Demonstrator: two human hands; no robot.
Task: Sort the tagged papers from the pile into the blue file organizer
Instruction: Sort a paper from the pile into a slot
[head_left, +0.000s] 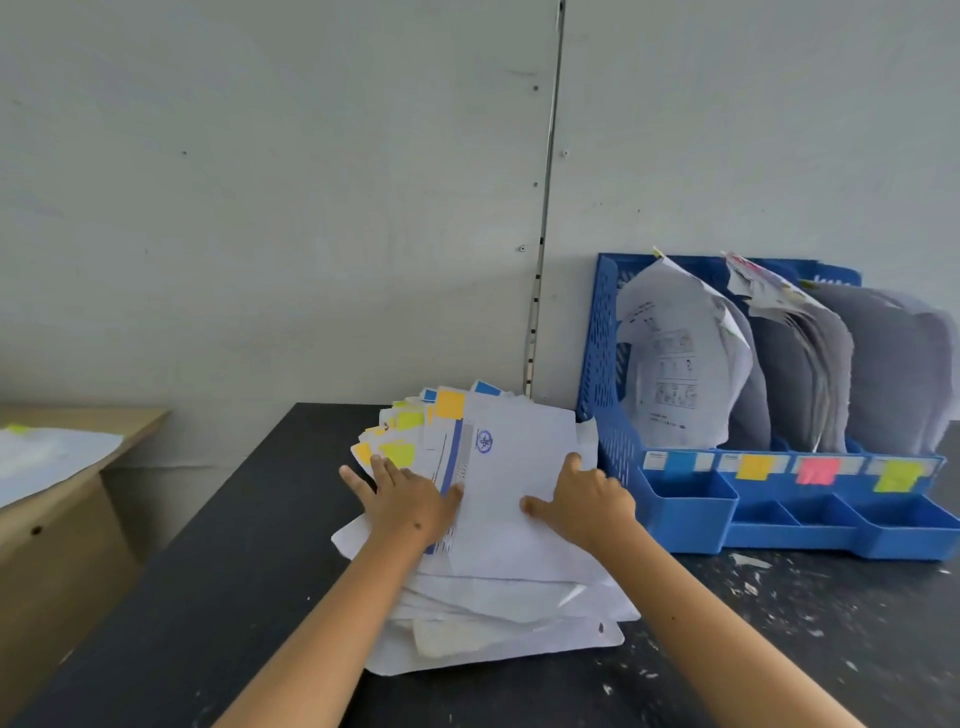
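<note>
A black table (218, 597), flecked white at the right, is set against a grey wall (260, 182); a wooden desk (62, 519) is cut off at left. The paper pile (498, 587) lies mid-table, just left of the blue file organizer (613, 395). 4 coloured front labels are counted. Print is illegible. The left hand (405, 501) rests flat, released, on the pile; the right hand (589, 501) lies loosely on the top sheet (511, 499), grasping nothing visible.

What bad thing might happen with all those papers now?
The pile of papers is loose and fanned out under the left hand and right hand, so pulling one sheet might drag others off the black table. The colored tags overlap, so a sheet might get misread and land in the wrong slot of the blue file organizer. The papers already filed droop and might crumple.
</note>
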